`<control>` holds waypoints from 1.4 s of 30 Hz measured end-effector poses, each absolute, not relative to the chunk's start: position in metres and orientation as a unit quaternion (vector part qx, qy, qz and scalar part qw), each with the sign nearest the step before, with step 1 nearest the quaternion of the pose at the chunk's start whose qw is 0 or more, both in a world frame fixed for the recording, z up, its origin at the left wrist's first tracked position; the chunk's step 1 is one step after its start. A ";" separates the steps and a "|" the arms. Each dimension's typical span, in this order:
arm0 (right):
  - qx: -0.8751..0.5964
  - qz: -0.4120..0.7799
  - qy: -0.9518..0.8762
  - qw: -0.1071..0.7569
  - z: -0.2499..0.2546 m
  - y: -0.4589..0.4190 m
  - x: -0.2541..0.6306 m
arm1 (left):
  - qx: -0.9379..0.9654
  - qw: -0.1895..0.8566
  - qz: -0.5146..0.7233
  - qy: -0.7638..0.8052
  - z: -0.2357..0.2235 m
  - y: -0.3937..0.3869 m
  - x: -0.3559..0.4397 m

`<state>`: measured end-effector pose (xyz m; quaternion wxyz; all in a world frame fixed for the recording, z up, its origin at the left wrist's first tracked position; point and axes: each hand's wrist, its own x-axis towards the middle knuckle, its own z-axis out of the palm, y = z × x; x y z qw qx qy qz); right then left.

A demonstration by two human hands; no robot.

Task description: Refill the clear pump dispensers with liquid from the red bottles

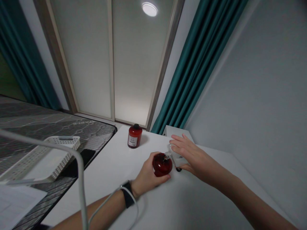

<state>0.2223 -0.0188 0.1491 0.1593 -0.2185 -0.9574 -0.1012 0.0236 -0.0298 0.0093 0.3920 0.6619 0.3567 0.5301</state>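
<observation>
My left hand (146, 176) is wrapped round a dark red round bottle (162, 164) lying on its side on the white table (120, 172). A black band sits on that wrist. My right hand (189, 153) lies over a clear cap or small clear piece (176, 159) at the bottle's neck, fingers stretched and close together; whether it grips the piece is hidden. A second red bottle with a black cap and a white label (134, 136) stands upright farther back on the table.
A white box (173, 131) stands behind my right hand by the teal curtain (192, 70). A white perforated basket (48, 153) rests on a grey patterned mattress (35, 124) to the left. A white cable (79, 172) arcs across the foreground. A grey wall runs on the right.
</observation>
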 end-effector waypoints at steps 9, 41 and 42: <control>-0.211 -0.118 -0.959 0.145 0.151 -0.021 0.221 | 0.664 0.386 0.529 0.360 0.013 -0.031 0.023; -0.193 -0.181 -0.953 0.146 0.154 -0.025 0.218 | 0.662 0.376 0.533 0.368 0.011 -0.030 0.024; -0.192 -0.186 -0.953 0.140 0.155 -0.025 0.217 | 0.662 0.376 0.533 0.369 0.011 -0.030 0.024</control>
